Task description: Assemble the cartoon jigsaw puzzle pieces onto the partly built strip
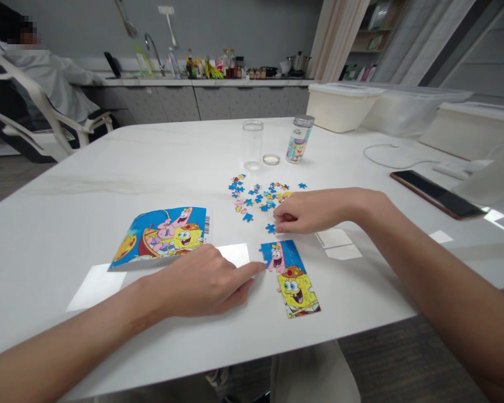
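A partly joined puzzle (296, 285) lies on the white table (180, 358), showing a pink figure and a yellow square one. My left hand (212, 280) points with its index finger at the puzzle's left edge; the other fingers are curled and hold nothing I can see. My right hand (298, 212) is closed in a pinch beside a blue piece (270, 228), just above the puzzle; what its fingertips hold, if anything, is hidden. Several loose pieces (258, 198) are scattered past that hand. The picture sheet (163, 235), slightly curled, lies at the left.
Behind the loose pieces stand a clear jar (252, 145), its lid (271, 159) and a labelled jar (299, 140). A phone (437, 193), a white cable (397, 167) and storage boxes (342, 106) are at the right. A person (54, 84) sits at the far left.
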Action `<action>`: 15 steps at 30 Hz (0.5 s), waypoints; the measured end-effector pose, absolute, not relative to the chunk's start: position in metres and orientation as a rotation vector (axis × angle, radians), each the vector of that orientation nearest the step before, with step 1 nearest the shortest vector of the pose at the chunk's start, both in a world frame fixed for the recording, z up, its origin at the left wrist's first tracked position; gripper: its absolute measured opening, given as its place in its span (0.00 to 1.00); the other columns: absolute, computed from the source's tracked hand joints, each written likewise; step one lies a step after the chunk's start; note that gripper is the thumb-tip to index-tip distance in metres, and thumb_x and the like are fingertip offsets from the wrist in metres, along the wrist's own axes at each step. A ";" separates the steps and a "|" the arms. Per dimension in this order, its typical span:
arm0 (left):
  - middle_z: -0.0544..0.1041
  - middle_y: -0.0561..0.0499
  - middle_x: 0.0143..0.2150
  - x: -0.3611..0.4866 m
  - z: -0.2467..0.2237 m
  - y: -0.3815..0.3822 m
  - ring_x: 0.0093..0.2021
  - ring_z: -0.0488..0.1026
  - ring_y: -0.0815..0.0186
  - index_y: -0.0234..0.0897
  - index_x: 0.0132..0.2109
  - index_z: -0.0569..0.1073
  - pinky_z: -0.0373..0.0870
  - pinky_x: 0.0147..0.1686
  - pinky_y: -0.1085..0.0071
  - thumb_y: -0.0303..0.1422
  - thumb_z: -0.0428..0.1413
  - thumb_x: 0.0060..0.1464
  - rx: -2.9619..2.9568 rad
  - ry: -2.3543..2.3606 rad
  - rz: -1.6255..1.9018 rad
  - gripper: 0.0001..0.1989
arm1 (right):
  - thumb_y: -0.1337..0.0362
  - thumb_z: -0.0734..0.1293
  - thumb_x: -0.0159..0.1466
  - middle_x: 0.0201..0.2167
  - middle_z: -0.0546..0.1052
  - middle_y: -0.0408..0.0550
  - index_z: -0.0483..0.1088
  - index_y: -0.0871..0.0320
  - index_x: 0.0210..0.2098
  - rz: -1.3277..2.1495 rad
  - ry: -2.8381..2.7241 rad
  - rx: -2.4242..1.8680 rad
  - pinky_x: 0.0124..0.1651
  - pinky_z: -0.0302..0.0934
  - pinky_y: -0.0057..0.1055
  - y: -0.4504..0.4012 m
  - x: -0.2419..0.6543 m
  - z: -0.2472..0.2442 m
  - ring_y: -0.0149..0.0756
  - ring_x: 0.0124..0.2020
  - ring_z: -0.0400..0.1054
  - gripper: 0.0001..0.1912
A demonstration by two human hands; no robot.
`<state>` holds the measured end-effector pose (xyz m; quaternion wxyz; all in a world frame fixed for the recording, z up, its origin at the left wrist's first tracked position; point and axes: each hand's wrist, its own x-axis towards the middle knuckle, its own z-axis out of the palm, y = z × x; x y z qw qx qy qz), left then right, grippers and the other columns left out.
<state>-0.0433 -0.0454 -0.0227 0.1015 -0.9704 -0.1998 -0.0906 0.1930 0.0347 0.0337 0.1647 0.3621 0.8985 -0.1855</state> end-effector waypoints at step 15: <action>0.67 0.58 0.13 -0.043 -0.022 -0.046 0.11 0.60 0.69 0.36 0.48 0.72 0.45 0.15 0.70 0.30 0.42 0.64 -2.844 -0.577 -0.300 0.15 | 0.62 0.62 0.63 0.36 0.73 0.47 0.63 0.56 0.38 -0.650 2.557 1.155 0.33 0.53 0.29 0.034 0.188 0.031 0.34 0.31 0.63 0.05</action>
